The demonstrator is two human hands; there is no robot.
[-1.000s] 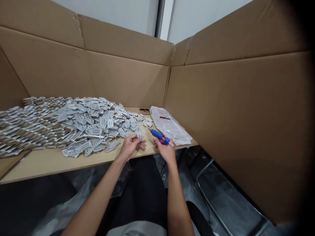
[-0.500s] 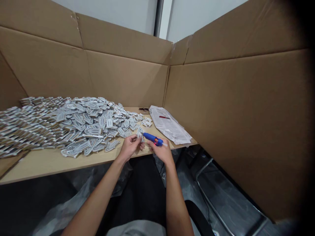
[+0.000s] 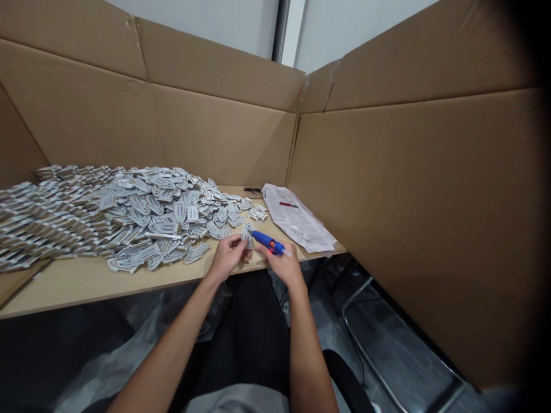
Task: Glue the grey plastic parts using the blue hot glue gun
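Between the fingertips of my left hand (image 3: 228,256) is a small grey-white slotted piece (image 3: 247,234) with a pointed top, held upright just above the table's front edge. My right hand (image 3: 282,263) is wrapped round a blue glue gun (image 3: 267,241) with an orange part and a red light. The gun's tip meets the upper part of the piece; whether it touches cannot be made out. Left of my hands lies a big loose heap of similar grey-white pieces (image 3: 172,212). Farther left, more of them stand in tight stacked rows (image 3: 47,223).
A newspaper (image 3: 297,226) with a red pen-like item (image 3: 288,205) on it covers the table's right end. Several white pieces (image 3: 257,212) lie beside it, and a dark item (image 3: 252,190) sits behind. Cardboard walls (image 3: 224,132) enclose the table (image 3: 94,288). A metal-framed chair (image 3: 365,344) stands below right.
The view has shifted slightly. Both hands keep nearly the same pose, with the gun's tip still at the upper part of the piece.
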